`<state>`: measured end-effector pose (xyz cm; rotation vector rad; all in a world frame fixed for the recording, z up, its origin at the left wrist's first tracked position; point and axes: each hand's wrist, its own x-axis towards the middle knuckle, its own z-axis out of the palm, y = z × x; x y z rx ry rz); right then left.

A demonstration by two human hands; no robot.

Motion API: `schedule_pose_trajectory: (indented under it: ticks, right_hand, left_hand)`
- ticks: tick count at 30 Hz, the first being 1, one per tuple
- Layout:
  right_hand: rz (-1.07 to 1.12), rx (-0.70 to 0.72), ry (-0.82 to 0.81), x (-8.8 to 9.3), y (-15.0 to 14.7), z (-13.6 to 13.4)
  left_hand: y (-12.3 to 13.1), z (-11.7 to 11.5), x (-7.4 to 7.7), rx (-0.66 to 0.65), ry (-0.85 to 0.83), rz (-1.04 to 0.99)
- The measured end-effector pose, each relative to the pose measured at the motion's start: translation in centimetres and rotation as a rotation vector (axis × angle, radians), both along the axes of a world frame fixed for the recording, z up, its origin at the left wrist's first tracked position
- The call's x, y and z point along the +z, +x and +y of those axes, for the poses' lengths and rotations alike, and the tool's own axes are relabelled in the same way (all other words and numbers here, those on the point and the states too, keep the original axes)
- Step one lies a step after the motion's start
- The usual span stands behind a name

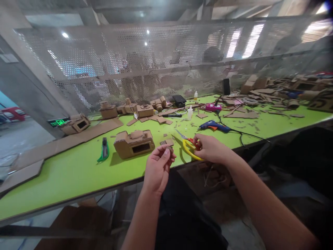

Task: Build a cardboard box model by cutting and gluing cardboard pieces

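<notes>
Cardboard scrap, small and brown, pinched between thumb and fingertips of left hand; grip closed on it, palm toward camera, over near edge of green tabletop. Right hand just to the right; grip closed through yellow handles of scissors, blades pointing far-left, low over the surface. Hands close together, not touching.

Just beyond scrap: small corrugated piece, flat on tabletop. Left of that: cardboard camera model, upright, rectangular window facing near. Further left: green utility knife, lying flat, apart from the model.

Beyond right hand: blue glue gun with orange trigger, on its side, black cord running right toward near edge. Farther back: small white glue bottle, upright among loose offcuts.

Far left: long cardboard strip laid flat along tabletop, with more cardboard models in a row behind it. Far right: heap of cardboard cuttings. Along far edge: perforated metal screen.
</notes>
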<state>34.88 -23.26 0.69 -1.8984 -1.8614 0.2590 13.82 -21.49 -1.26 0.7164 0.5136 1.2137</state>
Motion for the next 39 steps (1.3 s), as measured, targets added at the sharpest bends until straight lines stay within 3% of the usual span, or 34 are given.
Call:
schedule_pose_trajectory:
  ticks: [4,6,10,15,39]
  right_hand:
    - [0.525,0.067,0.123,-1.8,-1.1,-4.9]
    - [0.672,0.092,0.147,-2.8,-2.2,-7.5]
    - [0.503,0.067,0.125,-3.8,-3.6,-10.1]
    - [0.359,0.092,0.168,-4.4,-3.7,-10.1]
    - [0.374,0.108,0.196,-4.6,-4.0,-10.5]
  left_hand:
    - [0.1,-0.2,0.1,-0.010,-0.038,-0.048]
    - [0.2,-0.5,0.3,-0.038,-0.048,-0.077]
    - [0.4,-0.9,0.5,-0.072,-0.026,-0.103]
    - [0.4,-1.0,0.2,-0.078,0.010,-0.093]
    - [0.4,-1.2,0.2,-0.086,-0.002,-0.121]
